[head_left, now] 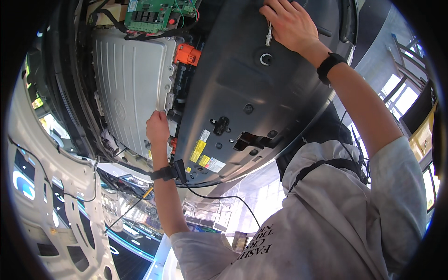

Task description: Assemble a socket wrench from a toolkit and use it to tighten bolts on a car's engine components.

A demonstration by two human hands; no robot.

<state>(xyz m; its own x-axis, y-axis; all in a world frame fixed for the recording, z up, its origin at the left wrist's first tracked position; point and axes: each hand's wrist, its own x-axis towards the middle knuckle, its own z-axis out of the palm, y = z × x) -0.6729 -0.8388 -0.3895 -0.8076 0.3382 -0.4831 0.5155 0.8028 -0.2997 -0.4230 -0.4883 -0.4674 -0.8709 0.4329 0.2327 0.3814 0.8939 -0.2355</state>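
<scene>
My right hand (289, 25) rests against the dark panel (224, 74) near the top, its fingers curled round a silver metal tool (269, 35). The end of that tool points down toward a round hole with a light rim (266, 59); the rest of it is hidden by my fingers. Further left and lower, my left hand (158, 129) is closed at the right edge of the ribbed silver metal housing (128, 88). Something thin and pale seems to stick up from its fingers, but I cannot make out what it is.
Orange connectors (187, 55) sit between housing and panel. A green circuit board (149, 14) with wires lies above the housing. Yellow and white labels (199, 150) mark the panel's lower part. A black cable (219, 197) runs from my left wristband (164, 173). A pale body frame (60, 196) stands at left.
</scene>
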